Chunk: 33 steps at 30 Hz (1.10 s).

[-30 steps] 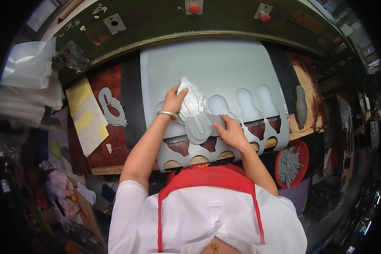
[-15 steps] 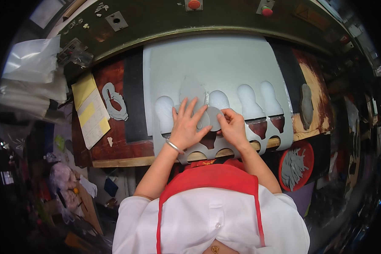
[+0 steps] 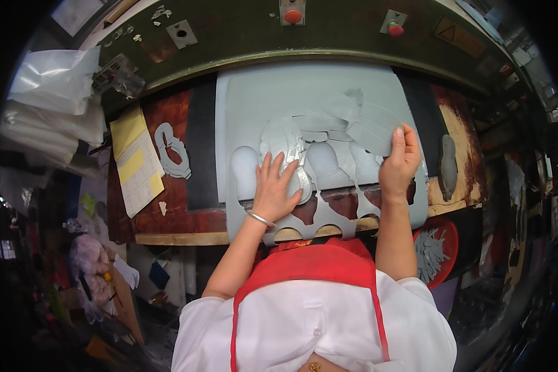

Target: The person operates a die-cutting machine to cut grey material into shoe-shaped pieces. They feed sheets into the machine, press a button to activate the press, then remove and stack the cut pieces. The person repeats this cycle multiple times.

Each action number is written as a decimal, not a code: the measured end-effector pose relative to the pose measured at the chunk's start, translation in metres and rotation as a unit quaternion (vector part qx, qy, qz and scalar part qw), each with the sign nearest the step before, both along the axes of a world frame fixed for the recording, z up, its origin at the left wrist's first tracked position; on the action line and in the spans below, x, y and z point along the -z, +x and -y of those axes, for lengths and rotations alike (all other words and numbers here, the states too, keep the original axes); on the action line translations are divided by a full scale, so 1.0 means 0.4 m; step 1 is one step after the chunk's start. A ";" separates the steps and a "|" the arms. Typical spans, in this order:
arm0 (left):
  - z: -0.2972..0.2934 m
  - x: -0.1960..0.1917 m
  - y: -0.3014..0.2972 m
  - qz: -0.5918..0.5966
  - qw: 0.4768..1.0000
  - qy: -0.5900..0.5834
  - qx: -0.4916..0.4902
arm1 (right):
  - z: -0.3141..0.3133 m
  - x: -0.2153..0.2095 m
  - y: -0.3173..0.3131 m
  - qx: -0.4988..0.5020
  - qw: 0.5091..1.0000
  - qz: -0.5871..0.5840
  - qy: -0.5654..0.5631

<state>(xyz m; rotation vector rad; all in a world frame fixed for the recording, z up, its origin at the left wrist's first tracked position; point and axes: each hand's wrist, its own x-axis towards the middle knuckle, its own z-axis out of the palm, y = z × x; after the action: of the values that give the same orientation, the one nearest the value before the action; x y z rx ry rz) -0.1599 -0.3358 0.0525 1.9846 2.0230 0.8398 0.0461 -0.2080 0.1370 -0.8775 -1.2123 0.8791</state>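
My left hand lies with fingers spread on a grey sheet that has sole-shaped holes cut through it. Under and beyond those fingers is a sole-shaped form with shiny edges; whether it is a cutting die or stacked pieces I cannot tell. At the right, my right hand pinches the edge of a thin grey sole-shaped piece, held tilted over the sheet and partly blurred. Several cut-out holes show white underneath, and dark red board shows through the sheet's near part.
A green machine beam with red buttons runs along the back. Left are yellow-and-white papers and grey ring-shaped scraps. Right are a dark sole-shaped object and a red basin with grey strips.
My right hand has moved right and lifted a grey sole-shaped piece away from beside my left hand. The left hand remains on the sheet. The whole view has shifted slightly.
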 end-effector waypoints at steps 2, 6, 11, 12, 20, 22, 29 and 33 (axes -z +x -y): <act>-0.003 -0.003 -0.007 0.024 1.000 0.000 0.002 | -0.009 0.030 0.059 -0.004 0.999 -0.018 -0.044; -0.003 -0.014 -0.019 0.012 1.000 -0.011 -0.014 | 0.035 0.100 0.188 -0.038 0.968 -0.123 -0.214; -0.057 -0.041 -0.005 0.082 0.992 0.091 -0.010 | 0.124 0.198 0.245 -0.061 0.907 -0.248 -0.334; -0.085 -0.045 0.002 0.089 0.991 0.103 0.012 | 0.135 0.213 0.246 -0.069 0.899 -0.265 -0.341; -0.388 -0.021 0.103 -0.167 0.977 0.084 0.101 | 0.188 0.235 0.248 -0.169 0.864 -0.262 -0.396; -0.427 -0.019 0.117 -0.176 0.979 0.029 0.102 | 0.192 0.233 0.243 -0.158 0.862 -0.260 -0.405; -0.517 -0.044 0.083 -0.210 0.960 -0.098 0.157 | 0.187 0.247 0.251 -0.174 0.883 -0.207 -0.383; -0.568 -0.035 0.027 0.036 0.987 -0.104 0.116 | 0.192 0.257 0.265 -0.162 0.888 -0.205 -0.378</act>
<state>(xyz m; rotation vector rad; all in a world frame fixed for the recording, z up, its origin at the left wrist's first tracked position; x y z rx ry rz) -0.1489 -0.1087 0.0665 1.9899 1.7202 0.6135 0.1521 -0.2847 0.0341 -1.0299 -0.6279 1.7800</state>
